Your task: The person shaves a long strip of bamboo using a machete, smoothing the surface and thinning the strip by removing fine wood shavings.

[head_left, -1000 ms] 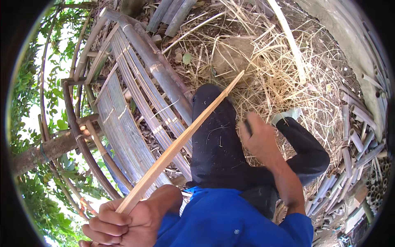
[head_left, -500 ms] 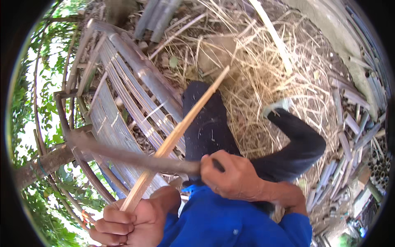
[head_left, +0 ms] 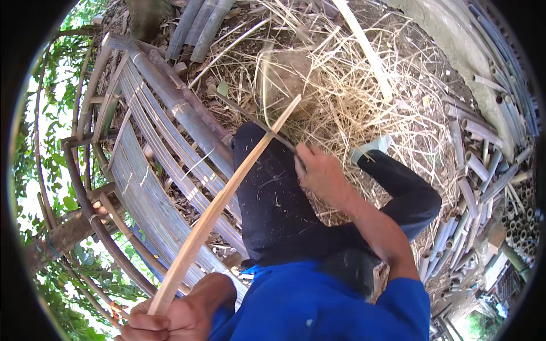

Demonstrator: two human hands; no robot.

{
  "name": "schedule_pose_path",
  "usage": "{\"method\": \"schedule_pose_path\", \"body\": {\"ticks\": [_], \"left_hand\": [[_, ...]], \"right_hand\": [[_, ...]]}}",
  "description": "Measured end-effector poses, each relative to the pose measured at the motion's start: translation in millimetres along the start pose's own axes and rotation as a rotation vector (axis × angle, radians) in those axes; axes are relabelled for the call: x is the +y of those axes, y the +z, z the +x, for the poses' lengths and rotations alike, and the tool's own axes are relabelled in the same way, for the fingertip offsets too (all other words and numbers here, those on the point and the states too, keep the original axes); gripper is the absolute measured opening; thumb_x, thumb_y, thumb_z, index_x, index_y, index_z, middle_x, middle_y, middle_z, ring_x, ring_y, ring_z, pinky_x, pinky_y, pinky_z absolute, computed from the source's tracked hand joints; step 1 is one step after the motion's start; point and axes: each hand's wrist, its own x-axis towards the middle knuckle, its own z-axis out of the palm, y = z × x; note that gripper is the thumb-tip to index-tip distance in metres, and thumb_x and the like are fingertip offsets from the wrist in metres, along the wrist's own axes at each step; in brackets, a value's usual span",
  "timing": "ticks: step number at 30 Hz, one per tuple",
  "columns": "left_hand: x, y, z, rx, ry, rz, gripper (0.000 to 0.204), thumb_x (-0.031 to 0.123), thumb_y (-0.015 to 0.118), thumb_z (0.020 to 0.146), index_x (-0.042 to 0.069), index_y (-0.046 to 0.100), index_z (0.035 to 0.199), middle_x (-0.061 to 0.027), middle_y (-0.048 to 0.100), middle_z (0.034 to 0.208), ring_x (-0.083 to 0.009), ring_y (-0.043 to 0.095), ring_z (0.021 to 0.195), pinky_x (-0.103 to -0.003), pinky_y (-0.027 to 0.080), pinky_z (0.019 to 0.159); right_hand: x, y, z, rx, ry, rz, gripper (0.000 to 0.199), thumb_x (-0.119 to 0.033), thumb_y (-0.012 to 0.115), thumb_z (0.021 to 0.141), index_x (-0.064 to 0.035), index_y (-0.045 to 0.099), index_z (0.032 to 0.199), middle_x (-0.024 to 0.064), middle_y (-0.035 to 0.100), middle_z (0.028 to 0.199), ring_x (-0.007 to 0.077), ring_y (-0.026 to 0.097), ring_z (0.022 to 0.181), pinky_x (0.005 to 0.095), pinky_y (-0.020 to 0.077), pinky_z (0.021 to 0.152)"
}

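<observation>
My left hand, low on the left, is closed round the thick end of a long pale wooden strip. The strip slants up and away to a narrow tip beyond my knee. My right hand grips a long-bladed knife. Its thin dark blade crosses the strip close to the tip, edge against the wood. A thin pale shaving curls up from where blade and strip meet. Most of the knife's handle is hidden by my fingers.
Straw-like shavings cover the ground ahead, around a brown stone-like lump. A slatted bamboo bench stands at my left. Cut bamboo poles are heaped along the right. My dark-trousered legs spread below the strip.
My right hand has swung forward with the knife, from near my body to the strip's far end. A shaving now rises there. My left hand has shifted slightly down and left.
</observation>
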Motion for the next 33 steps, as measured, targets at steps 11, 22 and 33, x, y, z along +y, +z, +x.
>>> {"method": "schedule_pose_path", "body": {"ticks": [11, 22, 33], "left_hand": [[-2, -1, 9, -0.168, -0.078, -0.18, 0.027, 0.034, 0.045, 0.111, 0.013, 0.046, 0.093, 0.0079, 0.025, 0.069, -0.0032, 0.026, 0.049, -0.017, 0.019, 0.037], [-4, -6, 20, -0.243, -0.232, -0.21, 0.028, 0.033, 0.042, 0.111, 0.015, 0.045, 0.09, 0.0069, 0.031, 0.071, -0.0048, 0.03, 0.055, -0.021, 0.028, 0.045], [-16, -6, 23, -0.242, -0.309, -0.772, 0.031, 0.028, 0.067, 0.095, 0.009, 0.046, 0.083, 0.0019, 0.046, 0.062, -0.0069, 0.039, 0.041, -0.021, 0.035, 0.037]], "right_hand": [[99, 43, 17, -0.049, 0.088, -0.171, 0.014, -0.014, 0.058, 0.096, -0.0079, 0.051, 0.106, 0.0167, 0.06, 0.079, 0.0347, 0.065, 0.061, 0.0431, 0.0531, 0.048], [200, 101, -1, -0.135, 0.419, -0.034, 0.021, -0.025, 0.06, 0.098, -0.0094, 0.05, 0.108, 0.0248, 0.064, 0.085, 0.0478, 0.063, 0.075, 0.0565, 0.0492, 0.068], [-20, -20, -20, -0.121, 0.15, 0.133, 0.018, -0.015, 0.064, 0.096, -0.0027, 0.052, 0.097, 0.0202, 0.062, 0.075, 0.0391, 0.063, 0.06, 0.0465, 0.0512, 0.055]]}}
